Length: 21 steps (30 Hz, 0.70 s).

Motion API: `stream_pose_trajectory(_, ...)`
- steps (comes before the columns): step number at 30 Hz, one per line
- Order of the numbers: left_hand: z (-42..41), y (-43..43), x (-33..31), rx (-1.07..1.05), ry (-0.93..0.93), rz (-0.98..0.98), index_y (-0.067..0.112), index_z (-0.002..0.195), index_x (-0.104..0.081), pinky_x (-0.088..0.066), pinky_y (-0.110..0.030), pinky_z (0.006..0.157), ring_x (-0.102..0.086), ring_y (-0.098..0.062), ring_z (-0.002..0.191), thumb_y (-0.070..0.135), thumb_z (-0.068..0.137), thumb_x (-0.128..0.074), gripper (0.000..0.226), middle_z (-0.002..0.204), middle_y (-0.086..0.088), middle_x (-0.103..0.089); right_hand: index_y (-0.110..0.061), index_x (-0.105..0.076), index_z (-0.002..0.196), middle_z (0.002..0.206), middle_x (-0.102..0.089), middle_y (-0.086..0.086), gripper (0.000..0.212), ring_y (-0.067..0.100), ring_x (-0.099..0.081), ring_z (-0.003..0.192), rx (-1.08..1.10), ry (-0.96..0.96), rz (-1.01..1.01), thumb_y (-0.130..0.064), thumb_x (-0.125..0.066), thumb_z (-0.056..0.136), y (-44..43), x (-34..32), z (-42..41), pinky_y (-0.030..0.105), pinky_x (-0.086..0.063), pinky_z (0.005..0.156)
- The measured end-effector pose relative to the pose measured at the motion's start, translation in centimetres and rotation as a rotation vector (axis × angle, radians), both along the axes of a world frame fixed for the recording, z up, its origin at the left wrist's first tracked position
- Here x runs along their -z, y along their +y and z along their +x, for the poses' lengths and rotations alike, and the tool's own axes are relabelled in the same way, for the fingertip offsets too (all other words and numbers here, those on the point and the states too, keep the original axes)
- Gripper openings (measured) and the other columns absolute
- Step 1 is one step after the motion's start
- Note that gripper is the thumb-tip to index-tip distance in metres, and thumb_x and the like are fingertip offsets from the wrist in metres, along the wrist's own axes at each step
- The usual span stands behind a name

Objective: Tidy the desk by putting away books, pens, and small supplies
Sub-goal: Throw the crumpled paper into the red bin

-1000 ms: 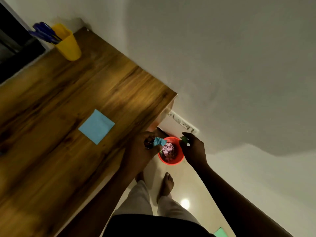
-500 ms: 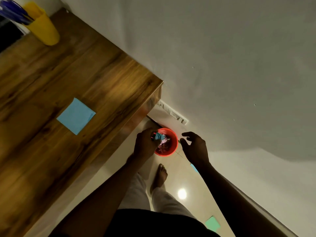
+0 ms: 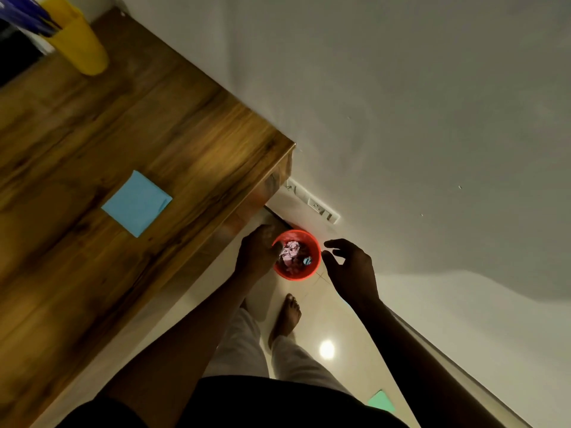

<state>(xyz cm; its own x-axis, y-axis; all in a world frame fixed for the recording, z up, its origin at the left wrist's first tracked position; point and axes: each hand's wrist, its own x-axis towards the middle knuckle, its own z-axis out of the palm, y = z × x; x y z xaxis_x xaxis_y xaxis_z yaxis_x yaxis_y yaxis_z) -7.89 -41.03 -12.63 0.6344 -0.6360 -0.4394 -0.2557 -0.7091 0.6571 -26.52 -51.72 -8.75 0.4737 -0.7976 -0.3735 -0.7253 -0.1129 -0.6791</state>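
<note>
Blue scrap [image 3: 307, 260] is now lying inside the red bin [image 3: 296, 275], on the right side of the crumpled pink paper [image 3: 290, 253]. Half a second ago it was pinched in the left hand [image 3: 256, 253] above the rim, so the drop is looking done.

Left hand is hanging at the bin's left rim. Its fingers are blurring into the edge, so I cannot tell whether that grip is loose or resting on the rim.

Right hand [image 3: 352, 267] is hovering just right of the bin with its grip wide, fingers spread and carrying nothing. The small green bit it was holding a second ago is gone, and I am not finding it among the contents.

Bin is sitting on the floor beside the near right corner of the tabletop [image 3: 185, 125].

Judging from this, the waste-paper step is closing out. Remaining items are showing:
- blue note pad [image 3: 136, 203], lying flat on the tabletop, well apart from both hands
- green note [image 3: 381, 401], lying on the floor near the person's feet

Yellow cup [image 3: 78, 47] at the far left is already holding the pens [image 3: 24, 17].
</note>
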Motion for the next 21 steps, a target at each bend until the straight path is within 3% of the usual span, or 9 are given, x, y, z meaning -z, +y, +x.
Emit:
stream_pose_trajectory(2, 0.1, 1.5, -1.2, -0.048, -0.002, -0.039, 0.012, 0.134, -0.060, -0.052, -0.028, 0.094, -0.066, -0.021, 0.117, 0.024, 0.091, -0.073, 0.046, 0.129, -0.007, -0.068, -0.032, -0.070, 0.118, 0.122, -0.073, -0.010, 0.023, 0.010, -0.070, 0.109, -0.046, -0.023, 0.019, -0.031, -0.066, 0.095, 0.5, -0.3, 1.5, 0.017, -0.052, 0.076)
stream_pose_trajectory(5, 0.1, 4.1, -3.7, -0.116, -0.006, -0.120, 0.015, 0.125, -0.066, -0.054, -0.022, 0.085, -0.069, -0.012, 0.106, 0.025, 0.090, -0.073, 0.037, 0.117, -0.001, -0.073, -0.035, -0.069, 0.120, 0.124, -0.072, -0.010, 0.027, 0.010, -0.068, 0.109, -0.111, -0.065, 0.029, -0.034, -0.063, 0.094, 1.8, -1.7, 4.2, 0.032, -0.058, 0.088)
stream_pose_trajectory(8, 0.0, 7.2, -6.7, -0.177, -0.014, -0.214, 0.017, 0.117, -0.069, -0.058, -0.026, 0.088, -0.068, -0.002, 0.100, 0.025, 0.091, -0.071, 0.027, 0.108, 0.007, -0.074, -0.031, -0.069, 0.125, 0.124, -0.071, -0.010, 0.029, 0.003, -0.064, 0.100, -0.199, -0.114, 0.016, -0.032, -0.064, 0.096, 3.6, -3.9, 6.9, 0.018, -0.049, 0.082)
stream_pose_trajectory(12, 0.1, 12.3, -10.6, -0.347, -0.047, -0.310, 0.020, 0.108, -0.072, -0.051, -0.007, 0.078, -0.065, 0.012, 0.094, 0.021, 0.093, -0.070, 0.015, 0.099, 0.017, -0.071, -0.035, -0.071, 0.117, 0.115, -0.073, -0.019, 0.022, -0.008, -0.066, 0.091, -0.343, -0.209, 0.005, -0.038, -0.064, 0.096, 7.7, -7.2, 10.3, 0.009, -0.050, 0.077)
stream_pose_trajectory(15, 0.7, 17.1, -12.8, -0.483, -0.080, -0.337, 0.023, 0.105, -0.070, -0.050, -0.005, 0.076, -0.064, 0.013, 0.093, 0.028, 0.094, -0.069, 0.012, 0.095, 0.019, -0.069, -0.024, -0.074, 0.117, 0.107, -0.072, -0.017, 0.021, -0.018, -0.061, 0.092, -0.473, -0.308, 0.027, -0.026, -0.067, 0.098, 11.9, -9.1, 12.8, -0.003, -0.042, 0.073)
stream_pose_trajectory(21, 0.8, 29.2, -15.8, -0.710, -0.148, -0.363, 0.025, 0.109, -0.069, -0.045, 0.000, 0.075, -0.060, 0.021, 0.092, 0.033, 0.095, -0.068, 0.017, 0.095, 0.027, -0.066, -0.025, -0.075, 0.102, 0.097, -0.075, -0.018, 0.009, -0.007, -0.069, 0.095, -0.693, -0.417, 0.062, -0.026, -0.072, 0.094, 22.7, -10.5, 16.7, 0.014, -0.055, 0.077)
